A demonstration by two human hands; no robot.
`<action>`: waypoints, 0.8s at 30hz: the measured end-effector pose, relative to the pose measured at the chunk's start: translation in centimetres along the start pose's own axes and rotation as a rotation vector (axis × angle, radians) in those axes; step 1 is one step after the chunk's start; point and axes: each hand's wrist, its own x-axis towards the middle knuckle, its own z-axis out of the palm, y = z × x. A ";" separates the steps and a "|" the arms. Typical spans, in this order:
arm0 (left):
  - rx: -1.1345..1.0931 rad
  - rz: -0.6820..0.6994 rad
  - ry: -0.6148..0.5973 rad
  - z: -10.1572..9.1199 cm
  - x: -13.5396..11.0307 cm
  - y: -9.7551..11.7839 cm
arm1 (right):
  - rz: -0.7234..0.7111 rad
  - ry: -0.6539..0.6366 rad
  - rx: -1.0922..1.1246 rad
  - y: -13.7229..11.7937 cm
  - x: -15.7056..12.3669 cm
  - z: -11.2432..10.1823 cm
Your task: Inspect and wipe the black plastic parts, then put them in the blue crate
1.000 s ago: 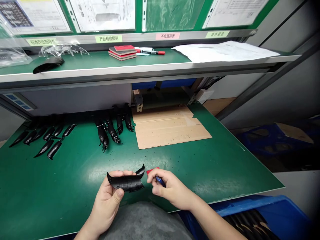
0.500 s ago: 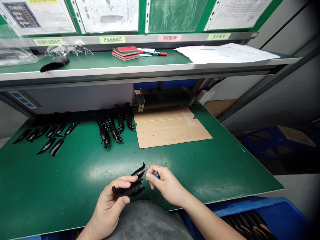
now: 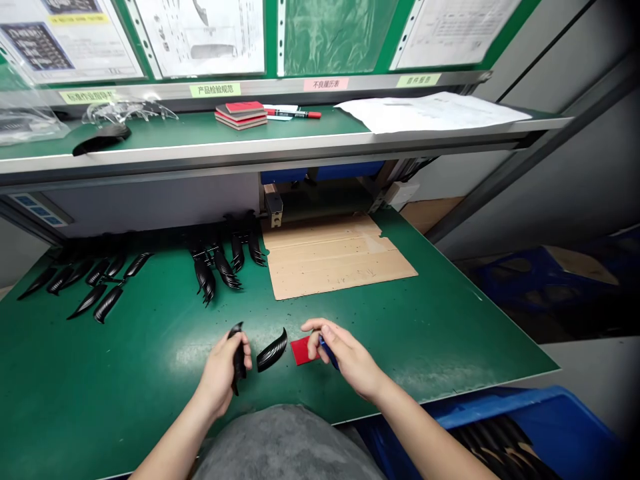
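My left hand (image 3: 224, 372) is closed round a black curved plastic part (image 3: 237, 357), held edge-on just above the green table (image 3: 125, 373). A second black ribbed curved part (image 3: 272, 350) lies on the table between my hands. My right hand (image 3: 344, 357) is pinched on a small blue tool (image 3: 327, 350), its fingertips beside a small red pad (image 3: 302, 349) lying flat on the table.
Rows of black curved parts lie at the back left (image 3: 90, 283) and back centre (image 3: 220, 263). A cardboard sheet (image 3: 335, 257) covers the table's back right. The shelf above carries red pads (image 3: 241, 113), a marker (image 3: 293, 114) and papers (image 3: 430, 110). A blue bin (image 3: 510, 433) with black parts stands lower right.
My left hand turned the black part from flat to edge-on and drew left. My right hand moved apart from it, uncovering the red pad and the second part on the table.
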 end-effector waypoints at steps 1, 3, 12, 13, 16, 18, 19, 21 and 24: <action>0.087 0.007 -0.058 0.2 0.6 -0.2 | 0.017 0.018 -0.061 0.4 0.1 -0.4; 0.239 0.032 -0.156 1.0 1.6 -0.8 | 0.051 0.078 -0.185 1.5 0.3 -1.1; 0.589 0.083 -0.116 4.3 4.5 -2.5 | 0.069 0.206 -0.441 3.5 -0.3 0.2; 0.563 0.090 -0.120 4.0 4.5 -2.2 | 0.062 0.207 -0.436 3.1 -0.5 0.6; 0.407 0.113 -0.169 2.7 3.6 -0.8 | 0.020 0.176 -0.396 1.6 -1.2 1.8; 0.281 0.126 -0.183 2.0 2.3 0.1 | -0.077 0.136 -0.402 0.3 -1.5 2.6; 0.181 0.125 -0.170 1.6 1.4 0.6 | -0.132 0.122 -0.420 -0.3 -1.6 3.0; -0.085 0.090 -0.118 1.2 -0.5 1.2 | -0.222 0.113 -0.469 -1.5 -1.6 3.6; -0.464 0.015 -0.034 0.7 -2.8 1.8 | -0.292 0.135 -0.545 -2.9 -1.1 4.2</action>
